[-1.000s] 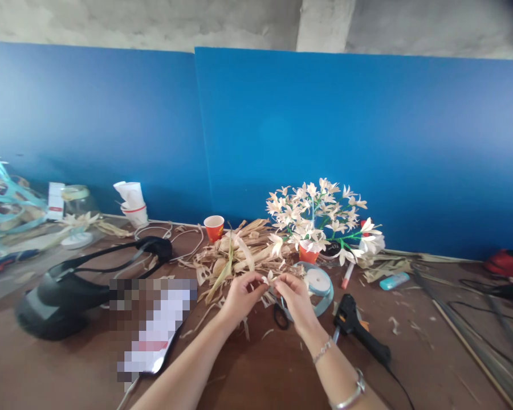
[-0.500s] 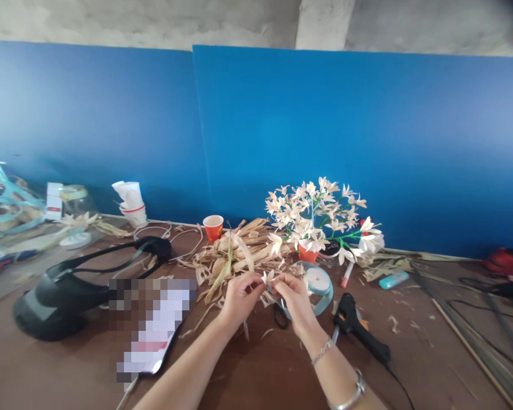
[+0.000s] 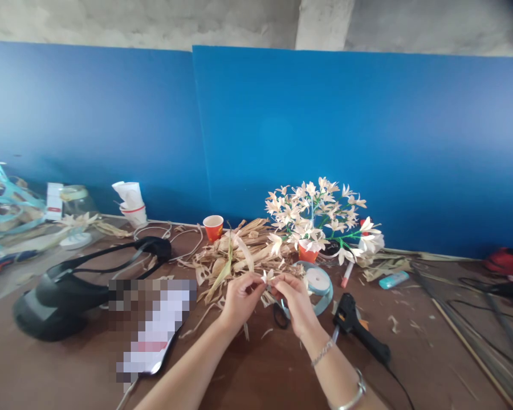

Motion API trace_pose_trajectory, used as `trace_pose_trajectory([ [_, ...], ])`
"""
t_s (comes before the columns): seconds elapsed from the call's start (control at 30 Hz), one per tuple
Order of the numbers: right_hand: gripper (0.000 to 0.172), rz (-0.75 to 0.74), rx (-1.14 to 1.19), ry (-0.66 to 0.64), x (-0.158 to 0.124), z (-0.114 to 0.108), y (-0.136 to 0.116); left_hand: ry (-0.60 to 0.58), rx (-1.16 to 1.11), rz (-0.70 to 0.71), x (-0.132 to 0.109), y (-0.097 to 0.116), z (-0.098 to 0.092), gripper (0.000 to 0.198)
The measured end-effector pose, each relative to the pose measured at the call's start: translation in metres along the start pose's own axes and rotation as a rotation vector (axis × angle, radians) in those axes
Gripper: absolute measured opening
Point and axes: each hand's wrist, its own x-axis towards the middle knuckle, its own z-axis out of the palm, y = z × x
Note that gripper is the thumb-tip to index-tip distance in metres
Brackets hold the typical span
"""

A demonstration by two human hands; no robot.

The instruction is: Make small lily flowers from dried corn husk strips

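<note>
Between my two hands is a small cream-white flower (image 3: pixel 267 277), its petals pointing up past the fingertips. My left hand (image 3: pixel 243 297) pinches it from the left, thumb against fingers. From the other side my right hand (image 3: pixel 294 299) pinches it too, and the fingers cover its lower part. Just behind lies a heap of dried husks (image 3: pixel 235 256). An orange cup (image 3: pixel 308 254) at the back holds a bunch of similar white flowers (image 3: pixel 312 216) on green stems. Partly behind my right hand are a pair of dark-handled scissors (image 3: pixel 281 316) and a pale blue ribbon roll (image 3: pixel 317 282).
A black glue gun (image 3: pixel 359 330) lies right of my right hand, its cord running forward. On the left are a phone (image 3: pixel 158 336) and a black headset (image 3: pixel 64 302). A red paper cup (image 3: pixel 214 229) stands behind; a blue partition (image 3: pixel 282 125) closes off the back.
Both hands stay almost where they were, with the flower still pinched between them. My right fingers shift very slightly; nothing else visibly moves.
</note>
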Motion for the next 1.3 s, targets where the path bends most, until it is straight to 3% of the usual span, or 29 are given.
trace_pose_trajectory([
  [0.23, 0.017, -0.029, -0.038, 0.029, 0.003, -0.006, 0.003, -0.100, -0.195, -0.325, 0.001, 0.002, 0.005, 0.019],
  [0.37, 0.023, -0.077, -0.188, 0.042, 0.006, -0.009, -0.002, -0.104, -0.345, -0.465, 0.004, 0.004, 0.005, 0.024],
  [0.5, 0.025, -0.267, -0.642, 0.126, 0.002, -0.022, -0.036, -0.076, -0.481, -0.591, 0.006, 0.001, 0.005, 0.029],
  [0.6, 0.017, -0.284, -1.107, 0.173, -0.012, -0.051, -0.066, -0.091, -0.590, -0.636, 0.005, 0.001, 0.005, 0.030],
  [0.67, 0.014, -0.176, -1.388, 0.259, -0.026, -0.077, -0.076, -0.104, -0.652, -0.646, 0.005, 0.003, 0.004, 0.030],
  [0.73, 0.017, 0.032, -1.582, 0.266, -0.041, -0.100, -0.075, -0.115, -0.707, -0.648, 0.005, 0.005, 0.004, 0.029],
  [0.8, 0.016, 0.231, -1.721, 0.242, -0.053, -0.115, -0.063, -0.126, -0.743, -0.665, 0.004, 0.006, 0.004, 0.028],
  [0.87, 0.023, 0.297, -1.797, 0.245, -0.061, -0.122, -0.046, -0.127, -0.764, -0.690, 0.004, 0.006, 0.005, 0.027],
  [1.03, 0.024, 0.146, -1.810, 0.341, -0.060, -0.129, -0.015, -0.107, -0.815, -0.688, 0.004, 0.003, 0.005, 0.025],
  [1.17, 0.015, -0.043, -1.737, 0.421, -0.056, -0.135, -0.020, -0.105, -0.800, -0.712, 0.005, 0.002, 0.005, 0.024],
  [1.23, 0.010, -0.263, -1.619, 0.381, -0.054, -0.129, -0.028, -0.106, -0.800, -0.721, 0.005, 0.003, 0.005, 0.024],
  [1.3, 0.010, -0.481, -1.431, 0.223, -0.051, -0.113, -0.035, -0.114, -0.809, -0.719, 0.005, 0.003, 0.005, 0.024],
])
